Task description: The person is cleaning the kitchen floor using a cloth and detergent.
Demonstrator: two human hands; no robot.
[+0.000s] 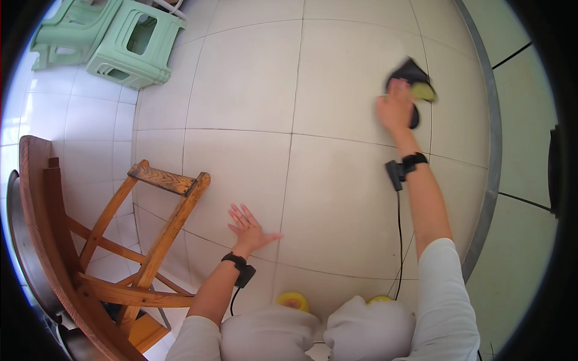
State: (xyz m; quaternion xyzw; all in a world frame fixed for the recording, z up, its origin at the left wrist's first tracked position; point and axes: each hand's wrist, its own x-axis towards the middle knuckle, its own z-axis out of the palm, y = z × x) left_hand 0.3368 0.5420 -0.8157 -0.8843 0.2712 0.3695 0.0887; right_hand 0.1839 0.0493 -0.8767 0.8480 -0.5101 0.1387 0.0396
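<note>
My right hand (396, 107) is over a dark cloth with a yellow-green patch (408, 72) on the tiled floor (244, 81). The cloth is bunched and blurred, and part of it is hidden under my fingers and palm. Lower and to the left, my left hand (249, 232) has its fingers spread over a pale tile, with nothing in it. It seems to rest on the floor. Each wrist wears a black strap with a small device, the right device (394, 175) and the left device (245, 275), each with a cable.
A folding wooden stand (158, 234) supports a round wooden tabletop (54, 252) at left. Pale green plastic stools (135, 45) stand by the tiled wall at upper left. Light green cabinet fronts (524, 149) line the right. My knees (370, 327) and yellow footwear (292, 300) are at the bottom.
</note>
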